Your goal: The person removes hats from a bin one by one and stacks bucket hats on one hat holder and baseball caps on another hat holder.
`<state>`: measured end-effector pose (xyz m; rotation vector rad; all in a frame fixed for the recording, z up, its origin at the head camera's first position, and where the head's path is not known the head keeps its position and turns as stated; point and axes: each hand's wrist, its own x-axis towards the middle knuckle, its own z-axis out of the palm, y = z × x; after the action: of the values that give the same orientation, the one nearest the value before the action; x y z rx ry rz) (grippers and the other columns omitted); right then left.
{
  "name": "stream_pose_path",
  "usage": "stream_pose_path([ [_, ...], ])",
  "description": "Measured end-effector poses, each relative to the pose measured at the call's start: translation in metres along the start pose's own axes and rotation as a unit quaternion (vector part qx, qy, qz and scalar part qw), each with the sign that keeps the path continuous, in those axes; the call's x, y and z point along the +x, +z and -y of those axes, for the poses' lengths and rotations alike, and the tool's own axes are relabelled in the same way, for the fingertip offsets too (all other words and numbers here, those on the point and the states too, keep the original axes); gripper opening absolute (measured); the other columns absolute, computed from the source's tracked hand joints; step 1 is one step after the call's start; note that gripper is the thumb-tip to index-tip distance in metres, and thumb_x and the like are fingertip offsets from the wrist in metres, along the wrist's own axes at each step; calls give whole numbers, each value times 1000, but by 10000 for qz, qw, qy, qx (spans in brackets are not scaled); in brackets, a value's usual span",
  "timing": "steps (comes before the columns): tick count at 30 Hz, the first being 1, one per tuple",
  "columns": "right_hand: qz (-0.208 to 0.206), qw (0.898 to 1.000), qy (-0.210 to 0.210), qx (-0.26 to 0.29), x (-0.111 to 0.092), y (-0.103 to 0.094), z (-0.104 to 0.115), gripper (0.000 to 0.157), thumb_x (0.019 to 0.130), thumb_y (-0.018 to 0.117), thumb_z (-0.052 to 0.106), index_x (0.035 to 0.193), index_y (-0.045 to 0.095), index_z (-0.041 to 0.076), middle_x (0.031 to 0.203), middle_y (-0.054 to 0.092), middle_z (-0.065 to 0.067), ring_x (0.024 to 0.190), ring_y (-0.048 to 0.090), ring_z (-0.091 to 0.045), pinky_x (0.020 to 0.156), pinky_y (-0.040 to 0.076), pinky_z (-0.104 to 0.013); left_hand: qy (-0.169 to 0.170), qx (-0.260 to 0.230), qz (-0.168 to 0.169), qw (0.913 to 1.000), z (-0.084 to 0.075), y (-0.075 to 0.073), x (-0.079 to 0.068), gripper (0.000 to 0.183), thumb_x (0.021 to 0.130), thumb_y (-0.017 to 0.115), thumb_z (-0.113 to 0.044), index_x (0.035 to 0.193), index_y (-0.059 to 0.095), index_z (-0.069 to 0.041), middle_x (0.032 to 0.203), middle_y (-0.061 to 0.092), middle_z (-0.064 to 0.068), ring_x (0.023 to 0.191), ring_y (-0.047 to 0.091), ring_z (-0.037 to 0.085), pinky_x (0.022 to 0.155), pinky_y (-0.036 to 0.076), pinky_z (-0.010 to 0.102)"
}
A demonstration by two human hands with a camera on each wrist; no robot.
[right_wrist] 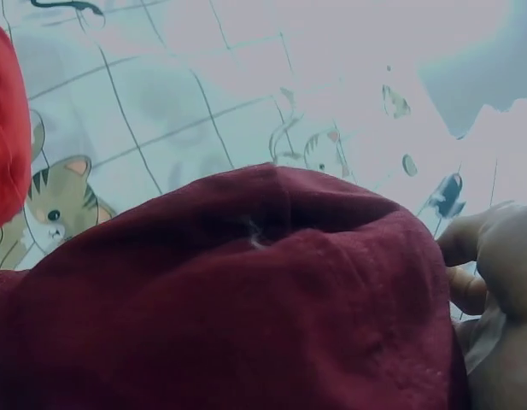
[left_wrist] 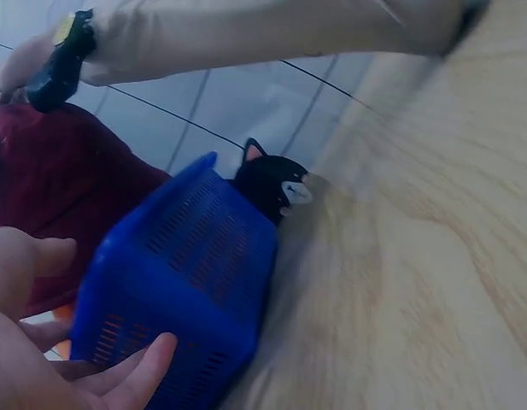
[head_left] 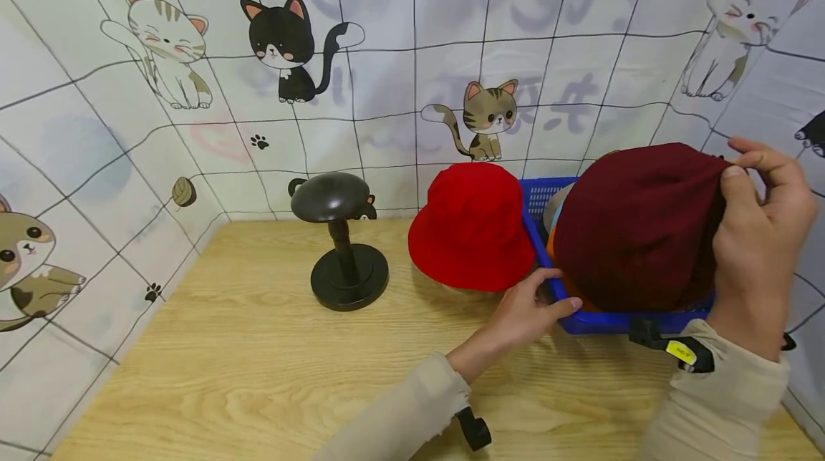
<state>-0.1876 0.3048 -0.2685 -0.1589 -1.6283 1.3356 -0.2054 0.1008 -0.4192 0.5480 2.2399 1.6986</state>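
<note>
At the right, my right hand (head_left: 760, 217) pinches the edge of a maroon cloth hat (head_left: 638, 225) between thumb and fingers. The hat is over the blue plastic basket (head_left: 625, 323) and hides most of what lies inside. In the right wrist view the maroon cloth (right_wrist: 246, 316) fills the lower half. My left hand (head_left: 522, 311) holds the basket's near left corner, thumb at the front rim and fingers along the left side. The left wrist view shows its fingers spread against the slotted blue wall (left_wrist: 212, 239). Left of the basket is a red bucket hat (head_left: 473, 228).
A black hat stand (head_left: 344, 257) with a rounded top and round base stands left of the red hat. Orange and grey cloth shows inside the basket beside the maroon hat. The wooden table (head_left: 258, 368) meets a cat-patterned wall covering (head_left: 387, 103) behind and at both sides.
</note>
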Motion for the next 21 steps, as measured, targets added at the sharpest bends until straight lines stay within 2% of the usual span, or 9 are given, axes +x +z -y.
stream_pose_path([
  [2, -27, 9998, -86, 187, -2, 2, 3, 21, 101, 50, 1, 95, 63, 18, 130, 66, 1, 113, 56, -11, 73, 44, -16, -100, -101, -112, 9998, -5, -2, -1, 50, 95, 71, -48, 141, 57, -38, 90, 71, -3, 73, 65, 12, 64, 50, 25],
  [4, -62, 9993, -119, 354, -4, 4, 7, 22, 101, 50, 1, 95, 63, 17, 129, 66, -1, 111, 56, -12, 71, 43, -16, -214, -315, -277, 9989, -11, -3, -3, 46, 95, 69, -49, 139, 60, -37, 105, 70, -10, 88, 65, 6, 76, 53, 25],
  [8, -109, 9946, -60, 1034, -8, 5, 15, 22, 101, 48, -2, 98, 65, 11, 129, 65, -5, 112, 56, -14, 77, 45, -19, -153, -1110, -518, 9924, -24, -7, -5, 33, 97, 67, -40, 127, 67, -27, 131, 61, -17, 121, 58, 2, 99, 48, 24],
  [9, -118, 9922, -42, 1237, -9, 5, 17, 21, 101, 49, -3, 100, 66, 10, 129, 65, -6, 111, 56, -15, 79, 46, -20, -84, -1405, -538, 9886, -26, -7, -6, 29, 98, 67, -36, 123, 67, -22, 130, 62, -14, 121, 58, 2, 99, 47, 23],
  [12, -72, 9876, 7, 1566, -11, 3, 22, 19, 100, 50, -4, 101, 67, 6, 129, 65, -9, 111, 58, -16, 84, 46, -21, 253, -2209, -527, 9735, -30, -8, -5, 16, 100, 66, -22, 110, 65, -10, 115, 66, -6, 103, 62, 3, 87, 49, 20],
  [15, 156, 9934, 18, 1137, -12, 3, 23, 17, 100, 53, -1, 99, 66, 10, 127, 68, -6, 112, 60, -16, 83, 46, -19, 378, -2998, -329, 9527, -30, -9, -5, 6, 102, 63, -12, 103, 60, -7, 101, 70, 4, 82, 63, 5, 80, 56, 23],
  [17, 360, 9937, 90, 1060, -9, 2, 19, 17, 100, 54, -2, 97, 67, 9, 123, 70, -5, 114, 61, -16, 84, 46, -18, 366, -3295, -238, 9432, -29, -9, -4, 3, 103, 60, -8, 101, 58, -7, 104, 73, 13, 81, 68, 7, 86, 61, 30],
  [19, 544, 9904, 449, 1190, -5, -1, 12, 15, 103, 53, 1, 100, 67, 8, 120, 70, -3, 113, 62, -15, 83, 48, -16, 230, -3437, -200, 9386, -26, -8, -4, 3, 104, 59, -8, 102, 58, -8, 105, 74, 19, 76, 70, 11, 84, 63, 36],
  [21, 620, 9834, 984, 1389, 1, -8, 2, 15, 106, 51, 5, 106, 66, 8, 118, 68, 0, 111, 61, -13, 84, 49, -16, 139, -3437, -234, 9387, -23, -8, -2, 4, 104, 59, -8, 101, 58, -9, 103, 75, 18, 73, 69, 11, 81, 63, 35],
])
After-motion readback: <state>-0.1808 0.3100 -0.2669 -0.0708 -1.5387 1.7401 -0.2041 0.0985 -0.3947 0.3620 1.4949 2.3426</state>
